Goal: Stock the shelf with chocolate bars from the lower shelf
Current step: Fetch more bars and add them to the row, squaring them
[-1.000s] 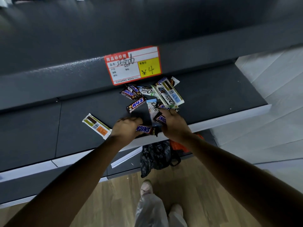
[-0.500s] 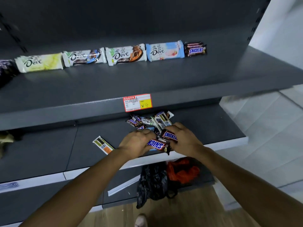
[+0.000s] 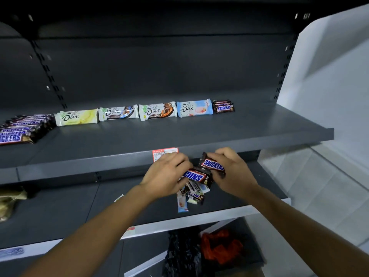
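Observation:
My left hand grips a small Snickers bar, and my right hand grips another Snickers bar. Both hands hover in front of the upper shelf's front edge, above a loose pile of chocolate bars on the lower shelf. On the upper shelf, at the back, lies a row of Dove bars with a small stack of Snickers at its right end. A larger batch of Snickers bars lies at the far left.
A red and white price tag hangs on the upper shelf's edge, partly behind my left hand. A black bag and an orange bag sit below the lower shelf. Crumpled brownish packaging lies at the lower shelf's left. A white wall stands to the right.
Both hands have lifted off the lower shelf with a Snickers bar each, up to the upper shelf's edge. The view has tilted upward, showing the stocked upper shelf.

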Tool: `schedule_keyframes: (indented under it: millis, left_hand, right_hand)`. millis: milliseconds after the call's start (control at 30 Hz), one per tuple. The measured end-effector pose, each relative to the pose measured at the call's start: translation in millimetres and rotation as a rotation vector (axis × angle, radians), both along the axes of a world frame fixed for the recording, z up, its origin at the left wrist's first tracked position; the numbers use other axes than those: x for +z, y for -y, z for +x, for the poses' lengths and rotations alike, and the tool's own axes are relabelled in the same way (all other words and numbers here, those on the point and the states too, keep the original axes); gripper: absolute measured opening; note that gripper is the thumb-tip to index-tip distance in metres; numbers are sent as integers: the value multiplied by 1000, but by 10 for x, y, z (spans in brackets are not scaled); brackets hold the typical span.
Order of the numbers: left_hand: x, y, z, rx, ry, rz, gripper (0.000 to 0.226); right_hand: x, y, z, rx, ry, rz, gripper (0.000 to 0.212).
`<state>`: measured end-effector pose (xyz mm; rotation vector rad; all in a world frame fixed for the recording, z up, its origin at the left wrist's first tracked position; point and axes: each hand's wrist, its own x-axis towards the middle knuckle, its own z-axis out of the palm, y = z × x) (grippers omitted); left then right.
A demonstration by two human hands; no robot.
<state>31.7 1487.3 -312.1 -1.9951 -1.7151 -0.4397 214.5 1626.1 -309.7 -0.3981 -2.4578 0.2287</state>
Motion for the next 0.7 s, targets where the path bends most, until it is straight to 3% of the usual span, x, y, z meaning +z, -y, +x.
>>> schedule_keyframes:
  millis: [400, 700]
  left_hand:
    - [662, -247, -401, 73, -12, 266, 27]
    - [919, -685, -894, 95, 71, 292, 32]
  right_hand:
    - [709, -320, -413, -68, -296, 236, 44]
    - [848, -841, -746, -185, -312, 224, 47]
